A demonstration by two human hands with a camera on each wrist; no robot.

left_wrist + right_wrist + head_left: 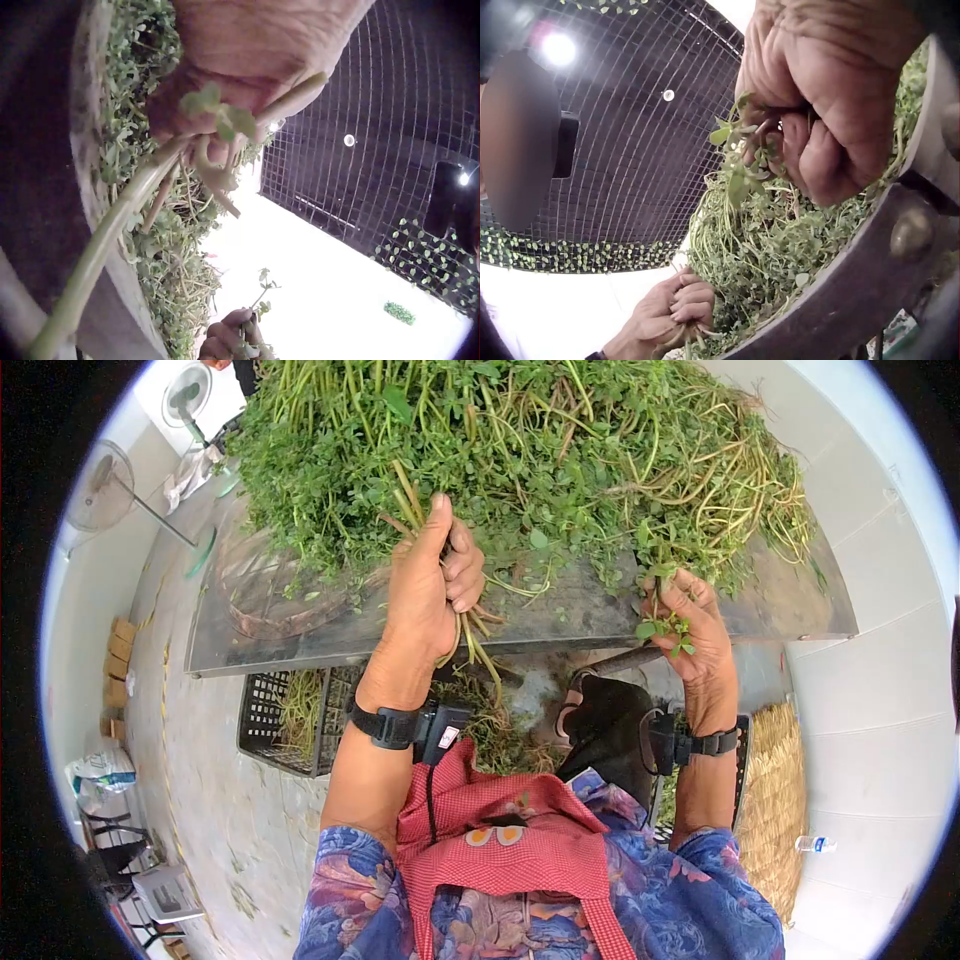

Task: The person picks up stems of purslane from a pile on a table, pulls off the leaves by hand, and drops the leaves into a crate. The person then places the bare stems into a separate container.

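Note:
My left hand (437,570) grips a small bunch of thick pale-green stems (478,645); their cut ends stick out below the fist, and one long stem (97,259) runs toward the camera in the left wrist view. Between curled fingers and thumb, my right hand (695,622) holds a leafy green sprig (668,632), its small round leaves (739,184) hanging out of the grip in the right wrist view. Both hands are at the near edge of a dark table (560,610), in front of a big heap of leafy greens (520,450).
Beneath the table stands a black plastic crate (275,720) with stems inside. A woven straw bundle (775,800) is at the right, with a plastic bottle (815,844) beside it. Standing fans (105,485) are at the far left, and a red checked apron (500,850) covers the lap.

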